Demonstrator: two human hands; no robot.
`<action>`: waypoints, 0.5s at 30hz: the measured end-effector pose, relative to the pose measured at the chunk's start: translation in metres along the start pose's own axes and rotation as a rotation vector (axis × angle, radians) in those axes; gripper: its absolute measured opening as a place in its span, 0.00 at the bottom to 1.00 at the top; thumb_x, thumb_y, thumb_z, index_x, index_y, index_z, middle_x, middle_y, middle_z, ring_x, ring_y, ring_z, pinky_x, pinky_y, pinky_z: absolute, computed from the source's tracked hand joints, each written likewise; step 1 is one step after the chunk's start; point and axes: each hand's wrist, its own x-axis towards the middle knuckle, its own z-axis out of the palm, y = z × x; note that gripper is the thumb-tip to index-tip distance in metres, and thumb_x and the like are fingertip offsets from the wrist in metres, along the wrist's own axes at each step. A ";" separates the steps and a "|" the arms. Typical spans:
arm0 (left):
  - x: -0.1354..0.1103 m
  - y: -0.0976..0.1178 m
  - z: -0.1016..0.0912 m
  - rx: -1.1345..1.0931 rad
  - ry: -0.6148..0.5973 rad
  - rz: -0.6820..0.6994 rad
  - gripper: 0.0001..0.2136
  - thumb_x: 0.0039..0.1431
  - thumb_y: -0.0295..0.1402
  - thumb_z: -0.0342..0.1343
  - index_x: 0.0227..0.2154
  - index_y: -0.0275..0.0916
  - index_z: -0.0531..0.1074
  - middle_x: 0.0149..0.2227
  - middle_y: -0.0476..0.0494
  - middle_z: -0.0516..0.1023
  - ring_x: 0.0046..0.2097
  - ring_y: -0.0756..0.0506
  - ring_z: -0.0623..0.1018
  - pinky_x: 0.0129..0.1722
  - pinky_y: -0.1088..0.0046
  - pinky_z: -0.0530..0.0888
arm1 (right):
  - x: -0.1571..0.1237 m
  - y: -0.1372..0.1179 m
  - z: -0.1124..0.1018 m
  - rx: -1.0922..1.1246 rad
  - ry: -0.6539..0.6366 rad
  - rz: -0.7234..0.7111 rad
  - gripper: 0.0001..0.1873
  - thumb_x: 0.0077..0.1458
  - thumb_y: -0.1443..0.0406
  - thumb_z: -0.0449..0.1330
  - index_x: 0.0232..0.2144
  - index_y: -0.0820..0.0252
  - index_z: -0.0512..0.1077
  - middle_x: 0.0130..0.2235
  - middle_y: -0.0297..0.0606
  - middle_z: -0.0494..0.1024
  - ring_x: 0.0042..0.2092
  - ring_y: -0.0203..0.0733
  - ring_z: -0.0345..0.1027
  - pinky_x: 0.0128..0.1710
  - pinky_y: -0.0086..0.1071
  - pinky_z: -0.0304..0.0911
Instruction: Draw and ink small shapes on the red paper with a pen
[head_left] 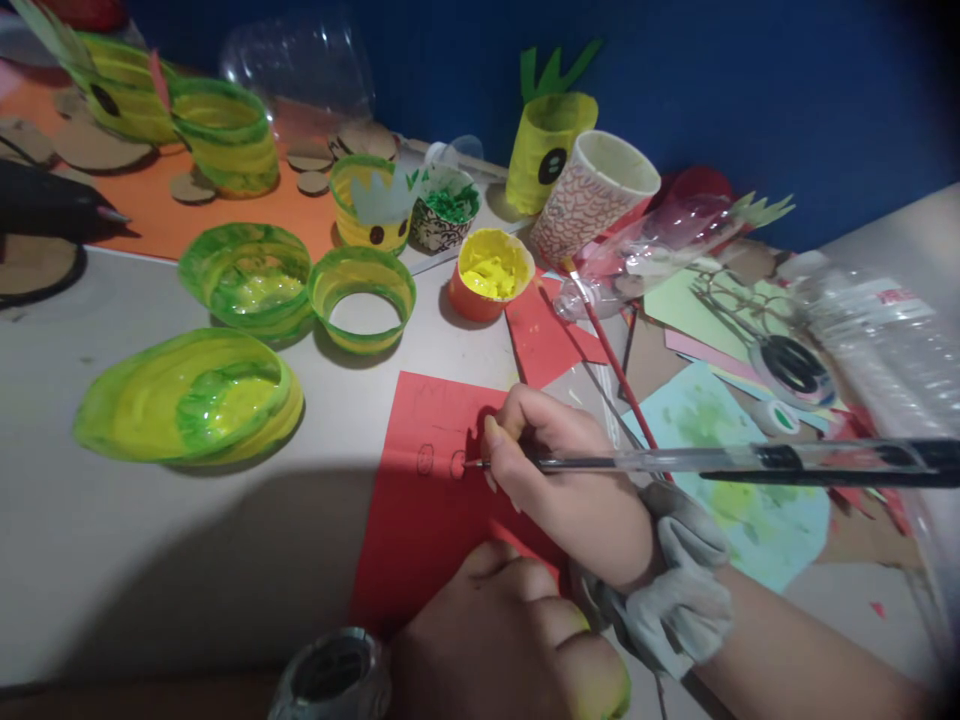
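Note:
A black ballpoint pen (675,460) is gripped in my right hand (555,460), its tip touching a sheet of red paper (386,550). Thin dark lines show there: two small ovals, a short stroke and a faint zigzag near the top. My left hand (480,640) rests on the lower part of the same sheet, fingers curled; yellow-green shows at the fingertips, and whatever lies under them is hidden. A grey scrunchie (682,590) circles my right wrist, and a watch (330,670) my left.
Yellow-green painted plastic rings and cups (187,400) stand left. Behind the paper is a yellow paint pot (487,280). A red paintbrush (611,350) leans on a patterned paper cup (596,190). Scissors (791,360), coloured paper and clear bottles (885,330) crowd the right.

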 end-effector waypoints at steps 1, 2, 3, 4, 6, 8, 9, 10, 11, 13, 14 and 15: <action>0.000 -0.003 0.010 0.008 0.009 0.000 0.17 0.55 0.48 0.54 0.33 0.37 0.69 0.29 0.49 0.69 0.38 0.50 0.66 0.49 0.63 0.65 | 0.000 0.000 0.000 0.021 0.012 -0.001 0.14 0.59 0.67 0.54 0.23 0.61 0.57 0.22 0.31 0.64 0.25 0.29 0.56 0.26 0.24 0.55; 0.000 -0.005 0.018 0.008 0.023 0.000 0.17 0.56 0.49 0.53 0.33 0.38 0.69 0.29 0.49 0.70 0.38 0.50 0.65 0.49 0.63 0.64 | 0.000 0.000 0.000 0.047 0.023 -0.006 0.14 0.59 0.67 0.54 0.23 0.61 0.56 0.21 0.31 0.63 0.24 0.29 0.56 0.25 0.24 0.55; 0.000 -0.007 0.024 0.011 0.041 0.000 0.17 0.57 0.49 0.51 0.34 0.39 0.69 0.30 0.49 0.70 0.38 0.50 0.64 0.49 0.63 0.62 | 0.000 0.000 0.001 0.064 0.027 -0.007 0.14 0.60 0.66 0.54 0.23 0.61 0.56 0.21 0.31 0.64 0.24 0.29 0.56 0.24 0.25 0.54; -0.001 -0.008 0.029 0.012 0.058 0.006 0.17 0.58 0.49 0.49 0.34 0.39 0.69 0.31 0.49 0.70 0.38 0.50 0.64 0.48 0.63 0.61 | -0.001 -0.001 0.001 0.069 0.026 -0.008 0.14 0.60 0.66 0.54 0.23 0.61 0.56 0.21 0.31 0.64 0.23 0.29 0.56 0.24 0.25 0.54; 0.000 -0.008 0.034 0.013 0.090 0.012 0.18 0.61 0.49 0.45 0.34 0.38 0.68 0.30 0.48 0.70 0.38 0.50 0.63 0.48 0.64 0.60 | -0.001 -0.001 0.002 0.045 0.003 0.002 0.14 0.60 0.66 0.54 0.23 0.61 0.57 0.22 0.32 0.65 0.24 0.29 0.56 0.25 0.25 0.54; 0.000 -0.008 0.035 0.011 0.110 0.017 0.18 0.61 0.49 0.45 0.33 0.38 0.69 0.29 0.48 0.69 0.37 0.51 0.62 0.47 0.65 0.59 | -0.001 -0.002 0.002 0.011 -0.018 0.015 0.13 0.60 0.66 0.54 0.24 0.61 0.58 0.23 0.32 0.66 0.25 0.29 0.57 0.26 0.24 0.56; 0.001 -0.007 0.035 0.008 0.115 0.015 0.18 0.61 0.49 0.45 0.33 0.39 0.69 0.29 0.48 0.69 0.36 0.51 0.61 0.47 0.66 0.60 | -0.001 -0.003 0.003 0.001 -0.021 0.021 0.13 0.60 0.66 0.54 0.24 0.61 0.57 0.23 0.32 0.66 0.26 0.29 0.58 0.27 0.24 0.56; 0.001 -0.006 0.033 0.006 0.116 0.010 0.18 0.61 0.49 0.45 0.33 0.39 0.69 0.28 0.48 0.69 0.36 0.51 0.61 0.47 0.66 0.60 | -0.001 -0.003 0.003 0.001 -0.022 0.024 0.13 0.60 0.66 0.54 0.24 0.61 0.57 0.23 0.32 0.65 0.26 0.29 0.58 0.27 0.24 0.56; 0.002 -0.005 0.029 0.003 0.113 0.007 0.18 0.61 0.49 0.45 0.33 0.39 0.69 0.28 0.48 0.69 0.36 0.51 0.61 0.47 0.66 0.61 | -0.001 -0.003 0.002 0.002 -0.020 0.030 0.13 0.60 0.65 0.54 0.24 0.61 0.57 0.23 0.31 0.65 0.26 0.29 0.57 0.27 0.24 0.56; 0.001 -0.001 0.015 -0.003 0.096 0.004 0.18 0.62 0.48 0.46 0.32 0.37 0.69 0.28 0.48 0.69 0.36 0.52 0.63 0.47 0.67 0.64 | -0.001 -0.003 0.002 0.004 -0.017 0.033 0.14 0.60 0.65 0.54 0.24 0.61 0.57 0.23 0.31 0.65 0.26 0.29 0.57 0.26 0.24 0.55; 0.001 0.002 0.005 -0.007 0.084 0.003 0.18 0.62 0.47 0.46 0.32 0.37 0.70 0.28 0.48 0.69 0.36 0.52 0.64 0.47 0.67 0.65 | -0.001 -0.003 0.002 0.002 -0.017 0.032 0.14 0.60 0.65 0.54 0.24 0.61 0.57 0.23 0.31 0.65 0.26 0.29 0.56 0.26 0.23 0.55; 0.000 0.005 -0.006 -0.011 0.073 0.009 0.17 0.62 0.45 0.47 0.32 0.35 0.70 0.28 0.48 0.68 0.37 0.53 0.66 0.48 0.68 0.67 | 0.000 -0.002 0.002 0.001 -0.020 0.029 0.14 0.60 0.65 0.54 0.24 0.61 0.57 0.23 0.31 0.65 0.26 0.29 0.56 0.26 0.23 0.55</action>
